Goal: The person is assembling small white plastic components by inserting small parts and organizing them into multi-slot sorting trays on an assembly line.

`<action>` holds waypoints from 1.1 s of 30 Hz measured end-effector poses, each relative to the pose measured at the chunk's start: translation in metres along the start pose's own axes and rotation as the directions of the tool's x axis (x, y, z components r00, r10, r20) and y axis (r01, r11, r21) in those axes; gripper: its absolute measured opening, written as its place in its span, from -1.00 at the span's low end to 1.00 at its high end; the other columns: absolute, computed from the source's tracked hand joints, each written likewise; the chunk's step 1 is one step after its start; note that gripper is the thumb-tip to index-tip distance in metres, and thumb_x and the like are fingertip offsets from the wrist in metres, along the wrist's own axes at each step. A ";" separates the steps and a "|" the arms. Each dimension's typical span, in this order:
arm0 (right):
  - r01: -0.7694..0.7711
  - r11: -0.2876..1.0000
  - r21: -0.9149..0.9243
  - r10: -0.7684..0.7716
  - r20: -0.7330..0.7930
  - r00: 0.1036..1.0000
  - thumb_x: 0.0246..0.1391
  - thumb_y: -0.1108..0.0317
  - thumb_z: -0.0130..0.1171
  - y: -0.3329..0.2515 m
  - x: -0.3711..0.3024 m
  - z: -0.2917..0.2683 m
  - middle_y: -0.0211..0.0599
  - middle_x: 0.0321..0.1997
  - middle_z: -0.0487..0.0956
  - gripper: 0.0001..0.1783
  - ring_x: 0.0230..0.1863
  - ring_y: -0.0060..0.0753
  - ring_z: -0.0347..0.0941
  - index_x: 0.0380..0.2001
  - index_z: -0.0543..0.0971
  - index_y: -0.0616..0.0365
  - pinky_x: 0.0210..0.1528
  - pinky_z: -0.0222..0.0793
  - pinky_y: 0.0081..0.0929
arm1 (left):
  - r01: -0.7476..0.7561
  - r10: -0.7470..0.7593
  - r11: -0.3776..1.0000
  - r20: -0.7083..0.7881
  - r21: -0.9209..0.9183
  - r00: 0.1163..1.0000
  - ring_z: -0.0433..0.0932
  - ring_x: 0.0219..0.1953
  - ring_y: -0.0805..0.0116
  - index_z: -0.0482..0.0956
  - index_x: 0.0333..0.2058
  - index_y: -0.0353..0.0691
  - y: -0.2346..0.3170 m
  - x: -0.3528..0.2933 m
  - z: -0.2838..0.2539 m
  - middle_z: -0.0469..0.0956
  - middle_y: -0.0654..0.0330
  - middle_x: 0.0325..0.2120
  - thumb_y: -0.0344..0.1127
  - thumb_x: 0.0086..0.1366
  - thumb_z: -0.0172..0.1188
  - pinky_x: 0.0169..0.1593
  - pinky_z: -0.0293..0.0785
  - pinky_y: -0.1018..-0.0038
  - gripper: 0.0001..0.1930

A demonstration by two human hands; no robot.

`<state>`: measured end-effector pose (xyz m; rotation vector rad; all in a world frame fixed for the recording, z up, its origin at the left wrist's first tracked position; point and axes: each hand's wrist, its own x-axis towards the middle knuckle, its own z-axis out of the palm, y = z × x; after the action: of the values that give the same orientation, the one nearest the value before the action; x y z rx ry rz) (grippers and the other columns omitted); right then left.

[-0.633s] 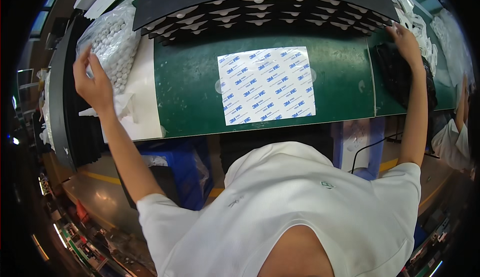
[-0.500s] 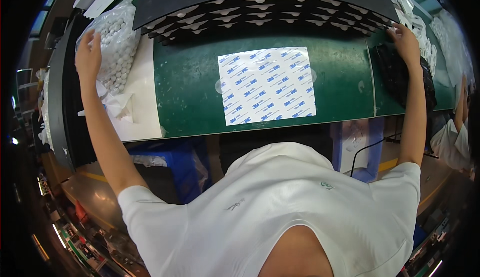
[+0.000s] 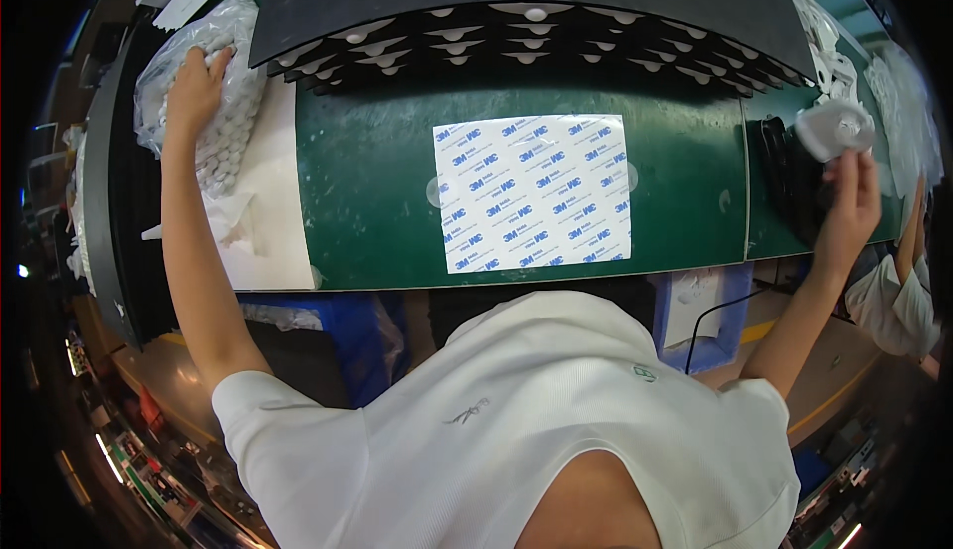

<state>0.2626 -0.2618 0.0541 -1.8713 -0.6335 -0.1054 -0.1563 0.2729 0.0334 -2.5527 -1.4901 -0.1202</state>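
Observation:
My left hand (image 3: 195,86) reaches far out to the left and lies with its fingers spread on a clear plastic bag of small white round parts (image 3: 220,132). At the right, my right hand (image 3: 850,200) holds up a round whitish disc-shaped piece (image 3: 834,128) by its lower edge, above a stack of black parts (image 3: 789,187). A white sheet with blue printed marks (image 3: 534,192) lies flat in the middle of the green mat (image 3: 367,192), with two clear round pieces peeking out at its left and right edges.
A black tray (image 3: 536,43) with rows of white cone-shaped pieces runs along the far side of the mat. White paper (image 3: 266,241) lies under the bag. More white parts pile up at the far right (image 3: 898,122). A blue bin (image 3: 710,316) sits below the table edge. Another person's sleeve (image 3: 898,296) shows at right.
My left hand slid farther up onto the bag. My right hand drew back toward me from the far right corner, now holding the round whitish piece.

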 end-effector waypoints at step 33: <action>-0.152 0.922 0.356 -0.116 0.628 0.770 0.09 0.48 0.00 -0.055 -0.101 0.187 -0.40 -0.36 0.50 -0.84 -0.35 -0.66 0.39 -0.22 0.40 0.21 -0.27 0.27 -0.70 | 0.345 0.195 -0.765 0.315 -0.544 0.929 0.20 -0.54 0.51 0.23 -0.04 -0.35 0.020 -0.110 -0.091 0.31 0.16 -0.36 -0.38 0.34 -0.25 -0.71 0.06 0.69 -0.73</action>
<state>0.1081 -0.1188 -0.0097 -1.4927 -1.0170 0.6697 -0.1916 0.1514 0.1030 -2.9199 -2.3064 -3.5927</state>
